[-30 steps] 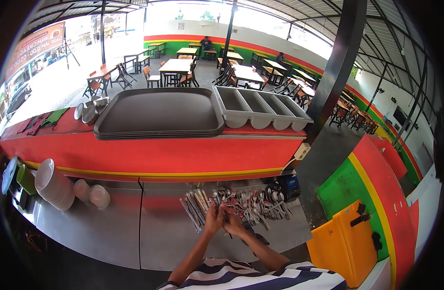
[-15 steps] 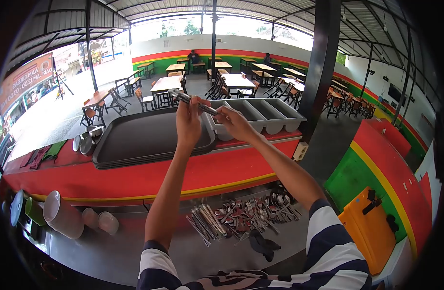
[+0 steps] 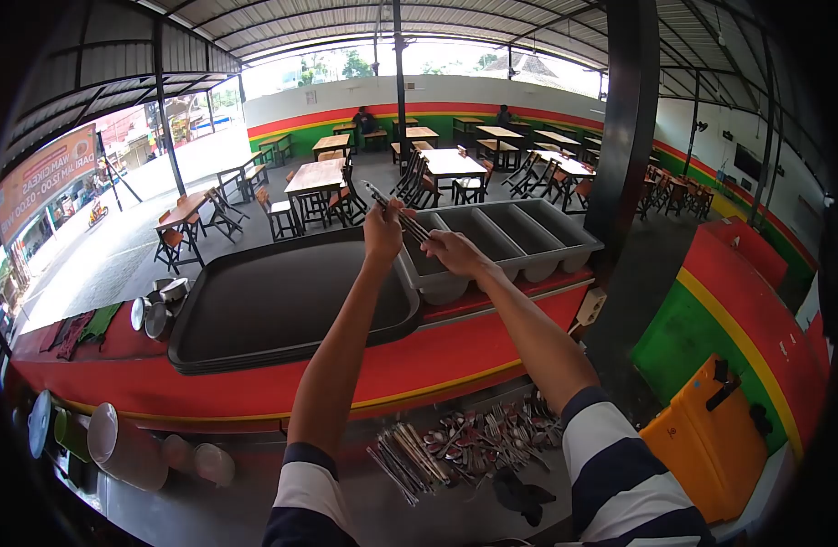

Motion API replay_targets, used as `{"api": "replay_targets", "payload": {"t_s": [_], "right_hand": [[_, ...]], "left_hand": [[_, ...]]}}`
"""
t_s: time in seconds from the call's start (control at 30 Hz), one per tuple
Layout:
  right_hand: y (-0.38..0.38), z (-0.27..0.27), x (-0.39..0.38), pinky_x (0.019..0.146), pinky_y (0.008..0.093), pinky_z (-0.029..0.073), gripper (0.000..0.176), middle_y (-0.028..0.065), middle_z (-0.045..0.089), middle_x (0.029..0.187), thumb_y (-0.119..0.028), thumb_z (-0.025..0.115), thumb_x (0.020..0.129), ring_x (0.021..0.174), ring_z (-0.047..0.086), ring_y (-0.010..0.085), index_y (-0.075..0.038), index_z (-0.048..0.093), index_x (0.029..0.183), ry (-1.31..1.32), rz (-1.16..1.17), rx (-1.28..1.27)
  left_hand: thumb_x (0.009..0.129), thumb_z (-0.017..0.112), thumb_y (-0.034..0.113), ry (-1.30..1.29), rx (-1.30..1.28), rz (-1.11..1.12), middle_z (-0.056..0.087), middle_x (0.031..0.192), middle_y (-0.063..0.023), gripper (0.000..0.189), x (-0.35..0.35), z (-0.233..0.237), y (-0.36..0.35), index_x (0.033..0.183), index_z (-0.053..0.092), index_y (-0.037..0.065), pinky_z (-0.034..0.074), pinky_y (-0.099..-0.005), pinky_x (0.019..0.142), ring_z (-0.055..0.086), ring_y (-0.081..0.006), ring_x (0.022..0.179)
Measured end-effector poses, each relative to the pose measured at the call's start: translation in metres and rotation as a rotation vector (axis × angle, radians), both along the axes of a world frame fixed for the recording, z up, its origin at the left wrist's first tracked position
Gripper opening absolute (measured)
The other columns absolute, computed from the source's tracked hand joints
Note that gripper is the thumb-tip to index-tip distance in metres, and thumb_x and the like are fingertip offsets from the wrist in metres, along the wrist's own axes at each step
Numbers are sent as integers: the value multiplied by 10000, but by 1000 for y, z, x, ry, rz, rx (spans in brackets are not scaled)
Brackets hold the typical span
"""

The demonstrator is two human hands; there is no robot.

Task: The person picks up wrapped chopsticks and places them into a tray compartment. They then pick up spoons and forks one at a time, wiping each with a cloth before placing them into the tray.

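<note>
My left hand (image 3: pixel 382 232) is closed around the middle of a slim bundle of metal cutlery (image 3: pixel 413 226), whose upper ends stick out above the fist. The fingers of my right hand (image 3: pixel 455 254) grip the bundle's lower end. It slants down to the right, over the left end of a grey cutlery tray (image 3: pixel 554 221) with long compartments. Which pieces make up the bundle is too small to tell. On the metal shelf below lies a loose pile of spoons and forks (image 3: pixel 496 433), with several pieces lined up side by side (image 3: pixel 408 463) at its left.
Stacked black serving trays (image 3: pixel 282 287) lie on the red counter (image 3: pixel 227 378), with small metal cups (image 3: pixel 159 319) and cloths (image 3: pixel 72 333) to the left. A dark cloth (image 3: pixel 521 497) sits by the cutlery pile. White containers (image 3: pixel 118 447) stand lower left; a black post (image 3: pixel 627 137) rises at right.
The bundle has turned steeper, its upper end now pointing up and left. Both hands have shifted slightly right and down in view, and the camera has moved a little.
</note>
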State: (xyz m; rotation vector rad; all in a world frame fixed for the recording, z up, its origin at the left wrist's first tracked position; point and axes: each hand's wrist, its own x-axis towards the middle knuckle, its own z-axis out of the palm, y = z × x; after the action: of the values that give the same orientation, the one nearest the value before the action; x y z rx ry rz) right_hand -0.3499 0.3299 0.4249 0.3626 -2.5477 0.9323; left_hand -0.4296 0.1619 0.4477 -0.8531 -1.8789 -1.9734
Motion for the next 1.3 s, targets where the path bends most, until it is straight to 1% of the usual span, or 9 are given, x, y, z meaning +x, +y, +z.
{"api": "replay_targets", "payload": {"t_s": [0.1, 0.13, 0.23, 0.27, 0.33, 0.53, 0.67, 1.1, 1.3], "right_hand": [[-6, 8, 9, 765, 434, 474, 252, 136, 673, 861, -273, 502, 982, 880, 657, 328, -42, 601, 1003, -62, -72, 37], [-8, 8, 10, 766, 435, 473, 256, 139, 674, 862, -271, 499, 982, 892, 658, 331, -40, 605, 1013, -72, -96, 59], [-2, 8, 9, 834, 454, 478, 310, 186, 682, 952, -307, 504, 969, 973, 649, 364, -31, 608, 1066, -150, -107, 63], [-1, 5, 7, 865, 460, 476, 327, 205, 674, 993, -316, 506, 963, 1006, 638, 374, -25, 602, 1077, -83, -146, 93], [0, -7, 0, 926, 472, 470, 363, 242, 658, 1076, -334, 509, 952, 1072, 615, 393, -12, 589, 1100, 53, -220, 141], [-2, 2, 0, 989, 466, 440, 452, 267, 604, 1215, -331, 582, 912, 1163, 564, 399, -3, 567, 1224, -174, -276, 196], [-2, 1, 0, 985, 452, 448, 453, 250, 649, 1135, -347, 623, 879, 1124, 592, 395, -12, 606, 1184, -115, -274, 175], [4, -3, -4, 1009, 417, 458, 504, 178, 658, 1187, -337, 696, 800, 1167, 592, 333, -68, 616, 1218, -177, -269, 133], [7, -3, -6, 980, 399, 480, 448, 153, 677, 1157, -308, 706, 779, 1129, 620, 307, -76, 655, 1159, -136, -232, 120]], "left_hand": [[1051, 437, 258, -86, 74, -85, 710, 866, -163, 321, -16, -3, 21, 1043, 557, -40, 560, -299, 648, 709, -205, 747], [1025, 486, 222, -149, 135, -131, 726, 793, -106, 250, -14, -2, 28, 950, 602, 14, 523, -299, 586, 697, -180, 647], [1025, 485, 240, -162, -5, -77, 726, 815, -118, 272, -35, -14, 50, 936, 616, 19, 527, -307, 598, 694, -166, 640], [1006, 501, 310, -187, -34, -46, 721, 880, -189, 349, -44, -23, 58, 956, 652, 0, 546, -376, 689, 718, -260, 737], [990, 518, 364, -3, -316, 164, 716, 841, -177, 406, -52, -31, 65, 944, 671, -10, 537, -388, 718, 712, -277, 771], [963, 469, 373, -21, -640, 319, 661, 1016, -305, 463, -25, -25, 61, 1014, 689, -31, 482, -513, 913, 633, -443, 1011], [955, 448, 334, -55, -647, 331, 659, 1026, -308, 455, -26, -23, 61, 992, 684, -54, 486, -510, 911, 629, -459, 1009], [937, 468, 271, -27, -660, 372, 647, 1106, -296, 386, -23, -24, 62, 1087, 621, -50, 480, -476, 945, 612, -428, 1085], [851, 537, 185, 18, -712, 402, 565, 1263, -308, 517, -33, -30, 65, 1285, 436, -79, 421, -459, 1039, 519, -436, 1229]]}}
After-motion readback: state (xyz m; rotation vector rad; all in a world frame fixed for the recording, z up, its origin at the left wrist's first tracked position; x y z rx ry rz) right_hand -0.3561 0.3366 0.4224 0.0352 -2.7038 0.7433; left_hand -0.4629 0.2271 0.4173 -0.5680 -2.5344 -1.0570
